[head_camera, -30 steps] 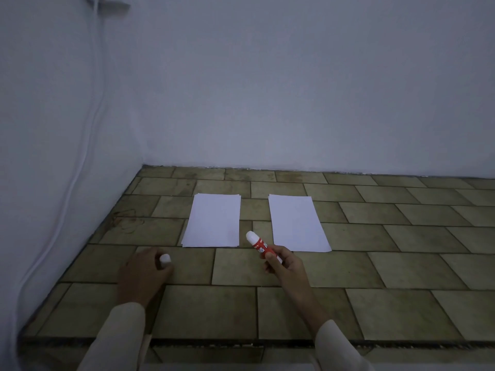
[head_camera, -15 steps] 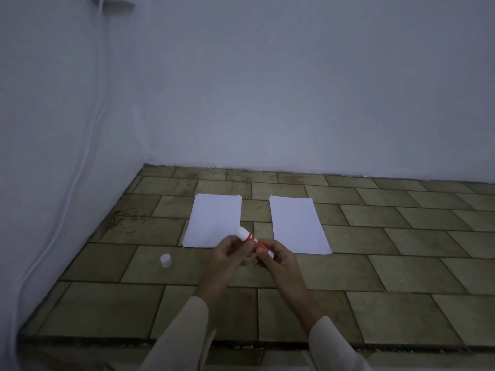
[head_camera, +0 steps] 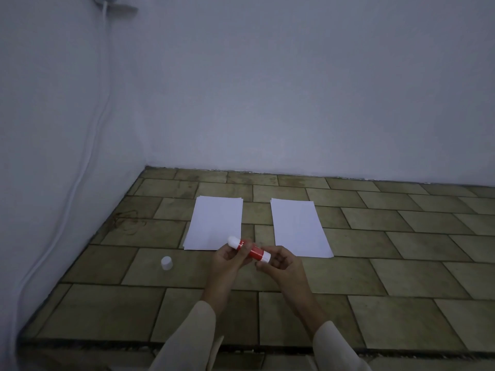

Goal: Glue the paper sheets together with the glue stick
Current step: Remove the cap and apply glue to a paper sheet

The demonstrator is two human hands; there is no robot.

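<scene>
Two white paper sheets lie side by side on the tiled floor, the left sheet and the right sheet. In front of them I hold a red and white glue stick with both hands, its uncapped white tip pointing up and left. My left hand grips the stick's upper red part. My right hand pinches its white lower end. The stick's white cap stands on the floor to the left of my hands.
The olive tiled floor meets a white wall at the back and another on the left. A white cable runs down the left wall to the floor. A dark step edge crosses the near side.
My left hand set the cap down on the floor, then came right to the glue stick. Both hands now hold the stick, and the right hand's grip slid to its bottom end.
</scene>
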